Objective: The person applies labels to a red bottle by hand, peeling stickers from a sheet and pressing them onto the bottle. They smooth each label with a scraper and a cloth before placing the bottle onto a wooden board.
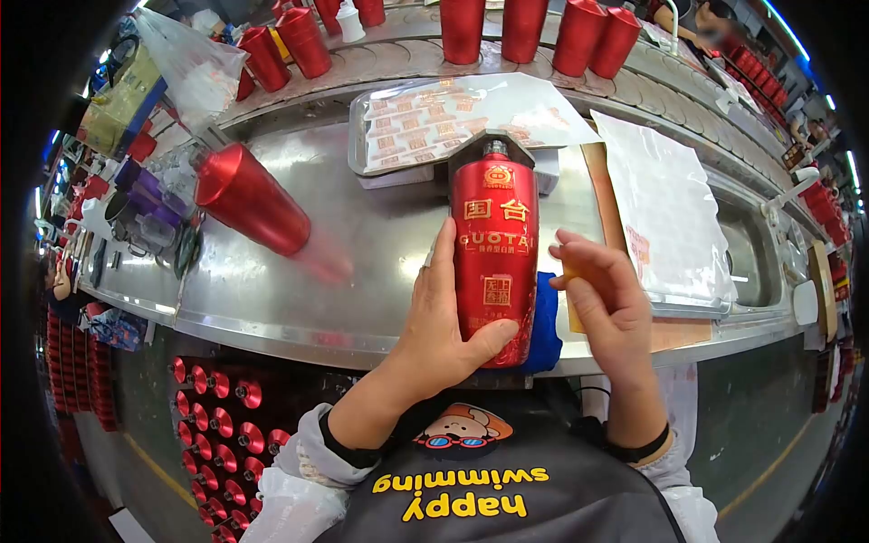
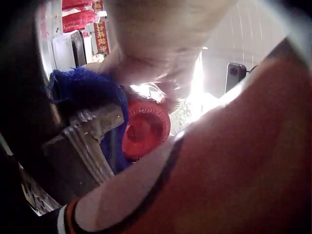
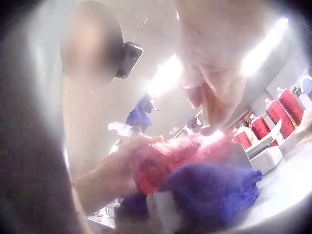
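Note:
A red bottle [image 1: 494, 244] with gold characters and the word GUOTAI lies on the steel table [image 1: 380, 262], neck pointing away from me, its base over a blue cloth [image 1: 545, 330]. My left hand [image 1: 439, 317] grips it from the left, index finger along its side and thumb curled across the base end. My right hand [image 1: 597, 281] hovers at the bottle's right side with fingers curled, pinching a small yellow piece [image 1: 573, 303]. In the left wrist view the bottle's round red base [image 2: 146, 127] shows beside the blue cloth [image 2: 83, 90]. The right wrist view blurs the bottle [image 3: 185, 156] and cloth [image 3: 209, 190].
A second red bottle [image 1: 249, 204] lies tilted on the table at left, blurred. A tray of label sheets [image 1: 434, 122] sits behind the held bottle. Clear plastic bags [image 1: 665, 208] lie stacked at right. Several red bottles [image 1: 520, 27] stand on the conveyor behind.

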Available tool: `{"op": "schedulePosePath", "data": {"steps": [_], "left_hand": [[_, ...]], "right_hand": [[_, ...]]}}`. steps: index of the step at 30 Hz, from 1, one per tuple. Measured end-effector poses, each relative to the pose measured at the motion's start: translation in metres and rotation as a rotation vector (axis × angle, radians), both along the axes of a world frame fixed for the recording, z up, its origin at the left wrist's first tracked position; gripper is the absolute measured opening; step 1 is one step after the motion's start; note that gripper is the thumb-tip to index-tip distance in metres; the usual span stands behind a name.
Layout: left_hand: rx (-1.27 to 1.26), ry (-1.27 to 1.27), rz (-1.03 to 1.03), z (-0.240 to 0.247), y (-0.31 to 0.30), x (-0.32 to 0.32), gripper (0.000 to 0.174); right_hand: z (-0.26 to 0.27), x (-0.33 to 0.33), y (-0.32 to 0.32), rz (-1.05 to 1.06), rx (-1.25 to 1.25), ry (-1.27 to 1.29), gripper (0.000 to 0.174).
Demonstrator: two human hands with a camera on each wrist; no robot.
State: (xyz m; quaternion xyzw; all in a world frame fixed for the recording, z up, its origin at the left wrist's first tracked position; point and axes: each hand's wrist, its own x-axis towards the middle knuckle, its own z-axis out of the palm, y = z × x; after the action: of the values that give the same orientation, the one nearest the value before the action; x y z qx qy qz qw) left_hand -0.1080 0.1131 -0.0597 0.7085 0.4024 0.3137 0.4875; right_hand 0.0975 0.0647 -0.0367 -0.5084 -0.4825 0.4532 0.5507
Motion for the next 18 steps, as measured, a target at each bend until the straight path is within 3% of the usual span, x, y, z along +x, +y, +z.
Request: {"op": "schedulePosePath", "data": {"steps": [2, 5, 8, 18], "left_hand": [[-0.029, -0.027, -0.018, 0.001, 0.001, -0.002, 0.104], [-0.122, -0.273, 0.039, 0.004, 0.0, 0.001, 0.092], [-0.117, -0.358, 0.105, -0.003, 0.001, -0.002, 0.072], [0.312, -0.111, -0.023, 0.02, 0.02, -0.004, 0.011]], "right_hand": [[0.021, 0.01, 0.003, 0.057, -0.115, 0.114, 0.022], [0.037, 0.021, 0.018, 0.253, -0.332, -0.111, 0.021], [0.03, 0.015, 0.026, 0.31, -0.261, -0.035, 0.023], [0.032, 0.015, 0.021, 0.386, -0.041, -0.09, 0.024]]}}
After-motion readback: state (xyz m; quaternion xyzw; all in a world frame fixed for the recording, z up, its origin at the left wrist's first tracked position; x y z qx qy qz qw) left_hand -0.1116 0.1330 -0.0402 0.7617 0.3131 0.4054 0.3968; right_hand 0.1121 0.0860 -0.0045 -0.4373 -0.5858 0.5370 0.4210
